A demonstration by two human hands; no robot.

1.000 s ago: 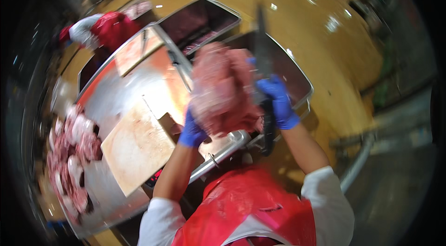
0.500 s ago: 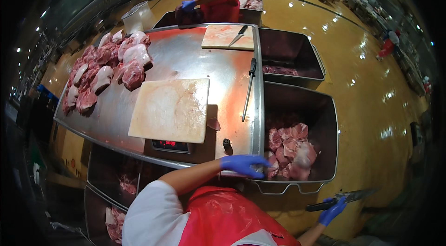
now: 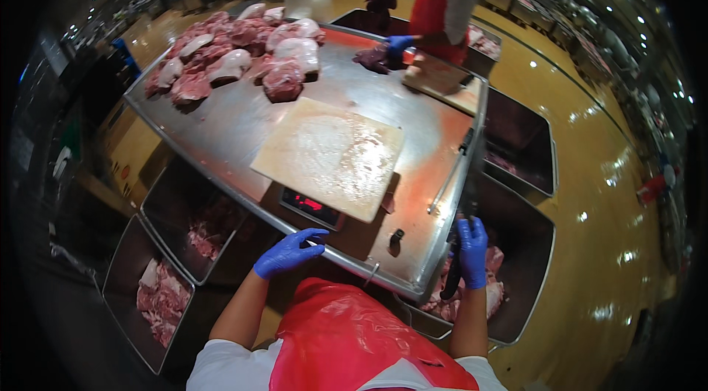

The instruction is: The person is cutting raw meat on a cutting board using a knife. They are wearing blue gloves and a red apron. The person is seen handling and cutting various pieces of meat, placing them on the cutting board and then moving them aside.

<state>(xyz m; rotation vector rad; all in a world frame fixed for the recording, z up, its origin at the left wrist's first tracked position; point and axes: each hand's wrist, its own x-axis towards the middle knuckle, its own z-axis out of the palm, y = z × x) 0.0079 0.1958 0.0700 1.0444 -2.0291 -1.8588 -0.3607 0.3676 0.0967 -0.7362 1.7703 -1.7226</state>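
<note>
My right hand [image 3: 472,252], in a blue glove, is closed round the black handle of a knife [image 3: 451,280]. Its dark blade points away from me, past the table's right edge and over the bin of cut meat [image 3: 495,265]. My left hand [image 3: 289,252], also gloved, is at the near edge of the steel table [image 3: 214,136], fingers apart and holding nothing. Beyond it lies a white cutting board [image 3: 332,151] on top of a scale [image 3: 311,205] with a red display. Several large raw meat pieces [image 3: 221,59] are heaped at the table's far left.
A sharpening steel [image 3: 450,173] lies along the table's right side, and a small black object [image 3: 396,237] near the front. Metal bins with meat [image 3: 164,299] stand at the lower left. Across the table a co-worker [image 3: 442,7] handles dark meat beside another board [image 3: 442,85].
My left hand has moved left, from the meat bin to the table's near edge. The knife has come in from the far right to the table's edge. The view has turned.
</note>
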